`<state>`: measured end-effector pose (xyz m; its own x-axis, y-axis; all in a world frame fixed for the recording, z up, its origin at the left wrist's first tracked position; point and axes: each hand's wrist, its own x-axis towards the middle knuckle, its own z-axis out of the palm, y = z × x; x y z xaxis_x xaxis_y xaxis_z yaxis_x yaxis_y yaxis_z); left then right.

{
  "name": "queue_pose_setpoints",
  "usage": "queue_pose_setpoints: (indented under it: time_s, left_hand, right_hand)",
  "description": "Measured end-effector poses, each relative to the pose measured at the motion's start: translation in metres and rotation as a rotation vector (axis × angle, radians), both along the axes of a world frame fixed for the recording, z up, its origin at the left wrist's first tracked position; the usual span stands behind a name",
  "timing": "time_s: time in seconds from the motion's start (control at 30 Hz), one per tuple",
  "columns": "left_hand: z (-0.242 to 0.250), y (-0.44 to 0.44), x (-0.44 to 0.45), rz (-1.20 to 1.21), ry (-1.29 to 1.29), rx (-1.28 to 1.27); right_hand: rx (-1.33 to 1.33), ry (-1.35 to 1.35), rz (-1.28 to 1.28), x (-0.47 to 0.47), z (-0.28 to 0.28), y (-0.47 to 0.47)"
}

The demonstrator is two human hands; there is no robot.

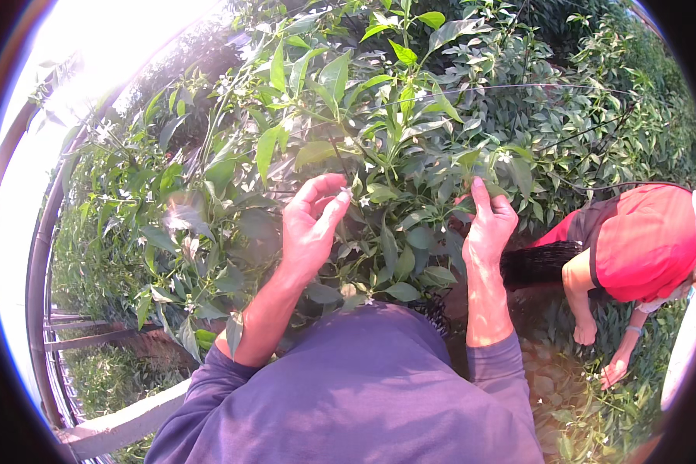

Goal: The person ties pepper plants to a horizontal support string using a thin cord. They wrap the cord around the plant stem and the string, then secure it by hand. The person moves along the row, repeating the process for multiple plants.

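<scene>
Pepper-like plants (403, 261) with pointed green leaves and small white flowers stand close before me. My left hand (316, 217) is raised among them, its thumb and forefinger close together at a small white flower (347, 190); whether they pinch it cannot be told. To the right, my right hand (488, 217) has its thumb up against a leafy stem top (475, 159), with the fingers curled behind. What lies between those fingers is partly hidden by the hand and leaves. Another white flower (364, 201) hangs just right of my left hand.
At the right a co-worker in a red top (649, 240) bends over low plants, both hands near the leaves. A thin wire (499, 87) crosses the foliage above my hands. Curved poles (49, 232) and a pale beam (130, 417) stand on the left.
</scene>
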<state>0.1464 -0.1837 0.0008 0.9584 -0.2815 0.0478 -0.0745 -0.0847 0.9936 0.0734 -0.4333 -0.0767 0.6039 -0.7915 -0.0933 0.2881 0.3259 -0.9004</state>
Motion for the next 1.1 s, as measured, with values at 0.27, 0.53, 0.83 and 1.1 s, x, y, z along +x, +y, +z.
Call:
queue_pose_setpoints:
  time_s: [0.27,0.53,0.83,1.1]
  left_hand:
    - [-0.002,-0.004,-0.003,0.090,-0.088,0.029]
    - [-0.001,-0.012,-0.001,-0.024,-0.011,-0.022]
    - [-0.006,0.009,0.012,-0.033,0.112,0.010]
    - [-0.010,0.017,0.017,-0.121,0.045,-0.048]
  right_hand:
    - [0.089,-0.115,-0.058,0.003,-0.013,-0.015]
    - [-0.091,-0.024,0.030,0.005,0.003,0.000]
    - [-0.711,-0.191,0.294,-0.012,0.029,0.091]
    - [-0.687,-0.227,0.225,0.004,0.025,0.090]
